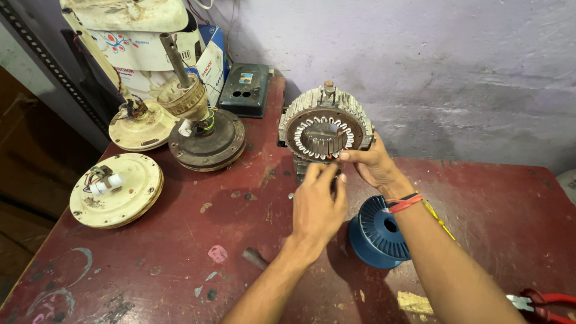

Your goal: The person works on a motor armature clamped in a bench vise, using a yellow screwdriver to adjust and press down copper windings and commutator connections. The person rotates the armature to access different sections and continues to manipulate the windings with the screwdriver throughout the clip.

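Note:
A round metal fan stator with white slot liners stands upright on a mount at the back of the red table. My right hand grips its lower right rim, fingertips pinching at the slots. My left hand reaches up just below the stator, fingers bunched near its lower edge; whether it holds wire I cannot tell. A blue empty wire spool lies on the table under my right forearm.
Three fan motor housings sit at the left: a cream disc, a dark one with a shaft, another cream one. A dark green box and cartons stand at the back. Red-handled pliers lie at the right edge.

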